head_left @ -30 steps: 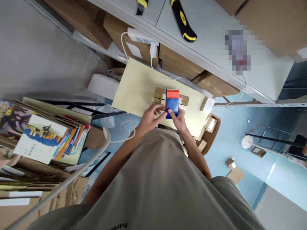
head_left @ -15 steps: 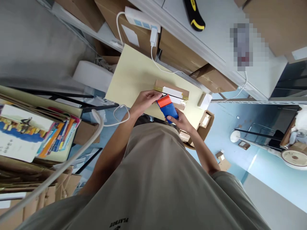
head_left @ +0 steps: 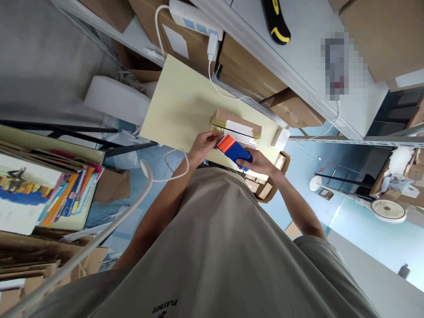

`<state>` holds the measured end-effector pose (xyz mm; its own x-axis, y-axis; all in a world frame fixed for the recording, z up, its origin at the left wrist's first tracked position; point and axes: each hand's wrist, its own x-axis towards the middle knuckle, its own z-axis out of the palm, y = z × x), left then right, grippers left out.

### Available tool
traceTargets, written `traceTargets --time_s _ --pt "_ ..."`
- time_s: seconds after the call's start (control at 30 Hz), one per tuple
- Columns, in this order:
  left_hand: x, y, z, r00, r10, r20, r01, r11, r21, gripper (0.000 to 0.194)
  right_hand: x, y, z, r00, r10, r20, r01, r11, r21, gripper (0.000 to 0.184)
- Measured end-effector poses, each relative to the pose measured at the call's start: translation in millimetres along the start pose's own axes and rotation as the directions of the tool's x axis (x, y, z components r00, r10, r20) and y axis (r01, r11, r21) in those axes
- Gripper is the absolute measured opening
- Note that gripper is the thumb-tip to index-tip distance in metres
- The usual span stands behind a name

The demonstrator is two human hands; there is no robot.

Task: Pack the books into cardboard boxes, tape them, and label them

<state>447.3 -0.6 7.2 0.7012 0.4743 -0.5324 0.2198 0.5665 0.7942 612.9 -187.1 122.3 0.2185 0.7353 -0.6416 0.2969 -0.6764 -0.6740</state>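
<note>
A small cardboard box [head_left: 236, 123] with a white label and shiny tape lies on a pale yellow table [head_left: 180, 108]. My right hand [head_left: 261, 161] is closed round a blue and red tape dispenser [head_left: 234, 150], tilted, its red head at the box's near left corner. My left hand [head_left: 202, 145] rests at the box's near left edge, fingers curled and pinching beside the dispenser's head; what they pinch is too small to make out.
A grey shelf unit [head_left: 298, 48] holds cardboard boxes, a power strip [head_left: 194, 20] with a white cable, and a black and yellow tool [head_left: 276, 22]. An open carton [head_left: 268, 183] of small boxes sits under the table's edge. Books and flat cardboard [head_left: 49, 194] are stacked at the left.
The dispenser has come off the top of the box toward me and tilted to the left corner. My left hand slid to the box's near left edge. The view shifted a little.
</note>
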Motion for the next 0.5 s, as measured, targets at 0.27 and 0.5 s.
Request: traceTargets --time_s 0.27,0.5 --pt "7.7 -12.0 -3.4 0.98 0.111 -0.164 -0.108 0.994 0.024 0.028 6.5 -31.6 -44.3 0.978 0.092 0.185 -0.075 0.993 -0.094 0.069" --pt "52.7 -18.5 -51.3 0.919 0.095 -0.383 -0.133 0.988 -0.075 0.034 13.1 -38.1 -110.4 0.936 0.275 0.219 -0.265 0.962 -0.072 0.07"
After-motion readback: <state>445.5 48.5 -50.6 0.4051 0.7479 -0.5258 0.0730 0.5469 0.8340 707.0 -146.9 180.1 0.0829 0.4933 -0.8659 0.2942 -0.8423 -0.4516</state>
